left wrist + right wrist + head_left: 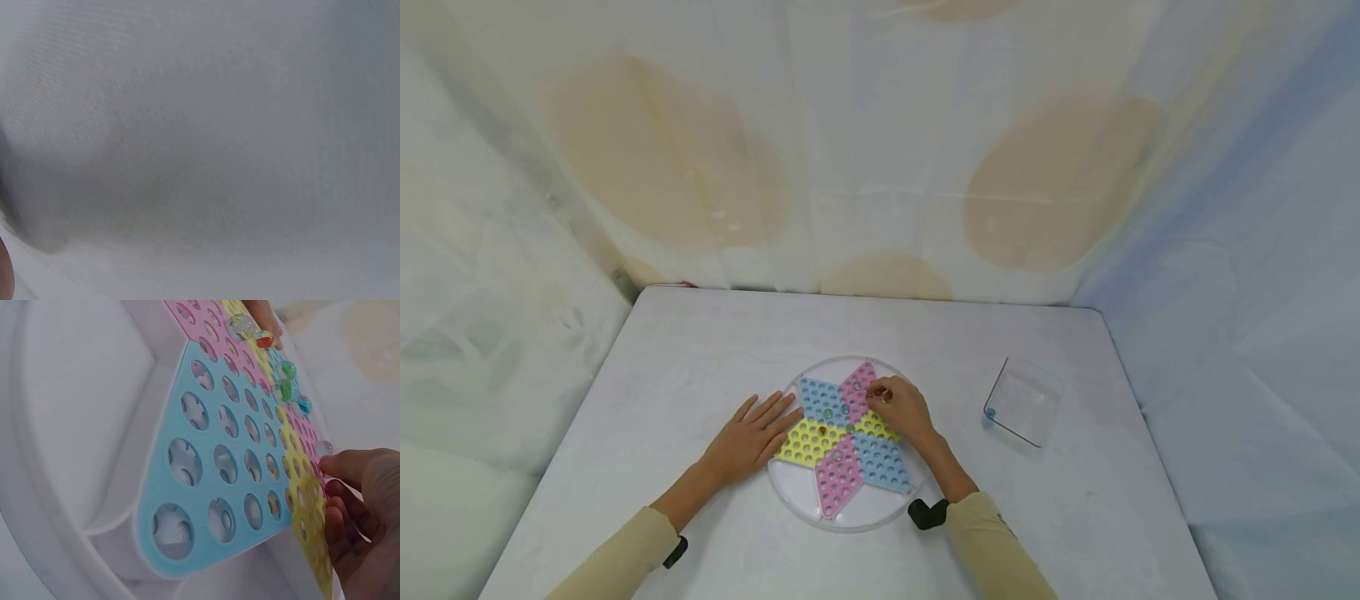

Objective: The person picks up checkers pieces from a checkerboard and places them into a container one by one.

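- the left hand [747,442] lies flat, fingers straight and spread, their tips at the left side of the round board [882,463].
- the right hand [904,408] is over the board's far right part, fingers curled inward; whether they hold anything i cannot tell.
- the board sits mid-table on the white table [715,350], with a star of pink, blue and yellow points.
- marbles rest on it: a red one [265,340] on the left yellow point, others around the middle.
- a clear marble [325,448] is just beside the right fingertips.
- well apart, to the right, is a clear box [1030,404]; a blue marble [990,413] shows at its left corner.
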A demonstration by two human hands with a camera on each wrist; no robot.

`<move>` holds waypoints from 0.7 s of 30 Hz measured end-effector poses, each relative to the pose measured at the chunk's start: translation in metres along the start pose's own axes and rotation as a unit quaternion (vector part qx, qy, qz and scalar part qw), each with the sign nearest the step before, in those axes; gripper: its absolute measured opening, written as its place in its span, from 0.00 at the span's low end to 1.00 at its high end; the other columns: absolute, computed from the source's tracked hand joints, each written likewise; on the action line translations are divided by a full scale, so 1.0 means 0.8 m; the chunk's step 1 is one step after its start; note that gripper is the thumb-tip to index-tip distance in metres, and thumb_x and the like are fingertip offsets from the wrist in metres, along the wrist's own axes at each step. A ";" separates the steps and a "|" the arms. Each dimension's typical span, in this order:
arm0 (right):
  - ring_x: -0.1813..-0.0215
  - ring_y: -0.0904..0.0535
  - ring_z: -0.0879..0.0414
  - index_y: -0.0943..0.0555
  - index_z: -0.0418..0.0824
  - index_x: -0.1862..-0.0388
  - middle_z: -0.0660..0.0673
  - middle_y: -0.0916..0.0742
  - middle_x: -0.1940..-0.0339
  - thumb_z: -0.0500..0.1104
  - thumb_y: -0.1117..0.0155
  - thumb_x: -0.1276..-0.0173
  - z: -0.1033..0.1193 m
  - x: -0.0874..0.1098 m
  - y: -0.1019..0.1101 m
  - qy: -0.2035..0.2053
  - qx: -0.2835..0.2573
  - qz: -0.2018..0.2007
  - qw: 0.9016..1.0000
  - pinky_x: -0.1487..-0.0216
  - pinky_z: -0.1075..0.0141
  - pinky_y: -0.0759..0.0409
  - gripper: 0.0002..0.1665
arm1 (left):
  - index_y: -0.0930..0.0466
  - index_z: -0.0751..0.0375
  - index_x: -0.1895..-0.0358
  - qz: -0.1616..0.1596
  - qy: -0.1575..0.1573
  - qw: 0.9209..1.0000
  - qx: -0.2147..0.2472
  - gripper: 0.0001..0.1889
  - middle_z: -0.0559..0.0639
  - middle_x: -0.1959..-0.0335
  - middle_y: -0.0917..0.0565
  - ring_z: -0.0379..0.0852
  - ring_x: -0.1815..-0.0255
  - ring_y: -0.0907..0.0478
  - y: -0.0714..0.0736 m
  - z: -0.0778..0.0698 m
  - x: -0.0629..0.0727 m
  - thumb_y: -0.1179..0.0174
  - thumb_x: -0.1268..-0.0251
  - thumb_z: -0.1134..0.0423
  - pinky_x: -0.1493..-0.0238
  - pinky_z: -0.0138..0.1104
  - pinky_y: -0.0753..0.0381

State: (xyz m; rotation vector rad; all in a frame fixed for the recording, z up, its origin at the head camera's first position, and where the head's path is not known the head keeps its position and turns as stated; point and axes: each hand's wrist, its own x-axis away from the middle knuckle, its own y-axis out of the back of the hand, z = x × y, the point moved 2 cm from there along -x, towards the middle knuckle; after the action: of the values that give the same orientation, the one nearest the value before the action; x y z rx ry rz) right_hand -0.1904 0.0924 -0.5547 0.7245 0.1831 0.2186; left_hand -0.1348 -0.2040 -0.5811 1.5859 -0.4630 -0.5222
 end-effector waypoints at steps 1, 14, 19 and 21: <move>0.58 0.20 0.53 0.13 0.41 0.55 0.48 0.14 0.61 0.40 0.30 0.33 0.000 0.000 0.001 -0.001 -0.006 0.001 1.000 0.58 0.58 0.20 0.09 | 0.39 0.48 0.22 -0.006 -0.003 1.000 0.000 0.30 0.50 0.20 0.44 0.53 0.20 0.52 0.000 0.000 0.000 0.52 0.24 0.47 0.24 0.53 0.55; 0.60 0.17 0.53 0.14 0.36 0.54 0.46 0.13 0.61 0.36 0.31 0.32 0.001 0.007 0.021 0.010 -0.058 -0.017 0.998 0.57 0.61 0.17 0.09 | 0.42 0.48 0.21 0.011 0.001 1.000 0.001 0.30 0.50 0.20 0.46 0.52 0.20 0.55 -0.003 0.002 -0.004 0.54 0.22 0.47 0.23 0.50 0.58; 0.60 0.16 0.51 0.14 0.34 0.54 0.45 0.12 0.61 0.34 0.31 0.33 0.001 0.008 0.036 0.024 -0.069 -0.040 0.997 0.57 0.60 0.16 0.09 | 0.41 0.48 0.21 0.009 0.000 1.000 0.003 0.30 0.50 0.20 0.45 0.53 0.20 0.55 -0.002 0.001 -0.004 0.53 0.23 0.48 0.23 0.51 0.56; 0.59 0.16 0.51 0.14 0.34 0.54 0.45 0.11 0.61 0.34 0.30 0.33 0.001 0.008 0.043 0.025 -0.071 -0.049 0.996 0.56 0.60 0.16 0.10 | 0.41 0.48 0.21 0.011 0.001 1.000 0.004 0.30 0.50 0.20 0.46 0.53 0.20 0.55 -0.002 0.002 -0.004 0.53 0.22 0.48 0.23 0.50 0.57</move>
State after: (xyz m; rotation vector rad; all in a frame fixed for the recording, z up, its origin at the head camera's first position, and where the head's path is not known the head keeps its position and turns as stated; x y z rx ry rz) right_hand -0.1887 0.1187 -0.5318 0.5674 0.2482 0.1553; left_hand -0.1383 -0.2030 -0.5822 1.5878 -0.4809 -0.5026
